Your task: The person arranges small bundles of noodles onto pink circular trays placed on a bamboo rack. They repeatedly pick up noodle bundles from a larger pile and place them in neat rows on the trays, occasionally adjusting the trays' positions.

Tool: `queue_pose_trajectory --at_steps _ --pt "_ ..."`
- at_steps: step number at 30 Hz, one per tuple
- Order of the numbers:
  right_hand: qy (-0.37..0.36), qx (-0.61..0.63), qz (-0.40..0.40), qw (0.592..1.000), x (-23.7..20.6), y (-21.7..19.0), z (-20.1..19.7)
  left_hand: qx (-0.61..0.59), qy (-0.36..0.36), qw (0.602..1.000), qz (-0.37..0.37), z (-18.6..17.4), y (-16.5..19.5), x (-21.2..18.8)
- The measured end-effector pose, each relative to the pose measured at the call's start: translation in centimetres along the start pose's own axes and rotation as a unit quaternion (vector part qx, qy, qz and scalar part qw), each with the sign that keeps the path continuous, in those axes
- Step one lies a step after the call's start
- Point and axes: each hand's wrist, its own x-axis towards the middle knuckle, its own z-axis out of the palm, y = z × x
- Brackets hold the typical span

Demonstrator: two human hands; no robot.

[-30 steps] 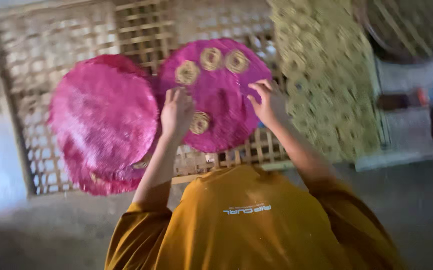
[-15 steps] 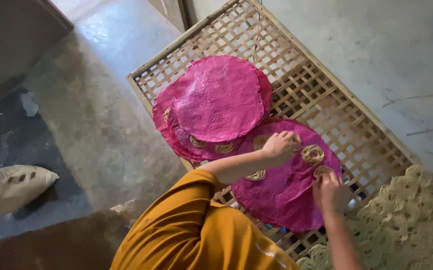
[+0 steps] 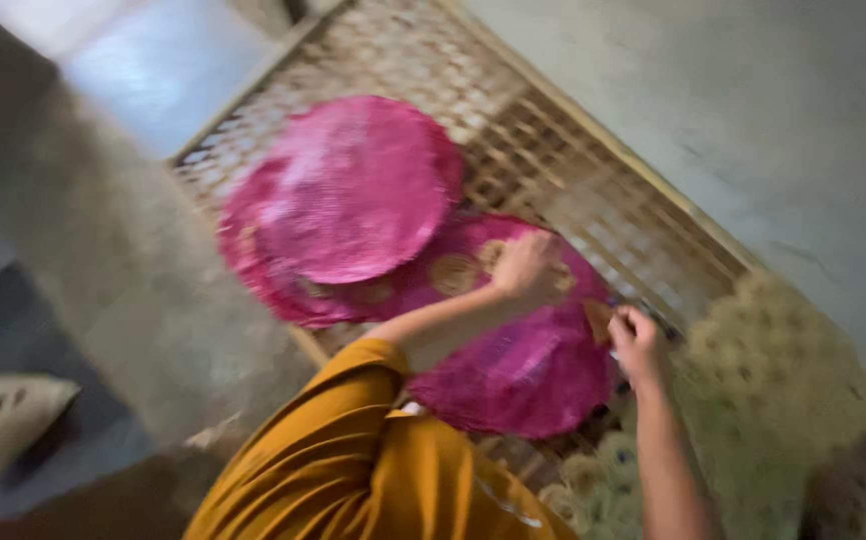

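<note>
**Hands on the pink mat**

We see our mustard-yellow sleeve (image 3: 353, 460) nearest. Our right hand (image 3: 638, 345), forearm bare, curls its fingers around a small tan piece (image 3: 598, 318) at the right edge of the near pink round mat (image 3: 523, 370). Our left hand (image 3: 525, 268) rests farther on it, fingers blurred, so we cannot tell their set. Beyond lie another pink mat (image 3: 353, 190) and the bamboo lattice rack (image 3: 593, 170).

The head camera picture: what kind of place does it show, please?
Probably a home yard where snacks dry: a slatted drying rack lies on a concrete floor, bearing pink round mats and pale coiled snacks.
</note>
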Motion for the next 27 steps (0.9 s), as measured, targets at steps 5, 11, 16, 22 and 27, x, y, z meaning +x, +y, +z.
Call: queue_pose_trajectory --at_steps 5,11,16,22,27 --pt "0.103 0.472 0.084 0.872 1.3 6.2 -10.2 0.055 -0.037 0.998 -0.022 2.3 1.3 -0.6" --pt "0.239 0.198 0.018 0.950 3.8 6.1 -16.6 0.154 0.138 0.968 0.143 5.8 1.6 -0.8" --pt "0.202 0.216 0.041 0.954 7.6 2.8 -16.1 -0.027 0.017 0.994 0.105 5.9 1.1 -1.1" --pt "0.306 -0.281 -0.072 0.907 8.7 2.1 -14.3 -0.173 0.023 0.979 0.103 5.2 1.1 -1.4" --pt "0.416 -0.501 -0.123 0.749 7.6 0.2 -14.0 -0.309 0.058 0.943 0.105 5.0 2.0 -1.4"
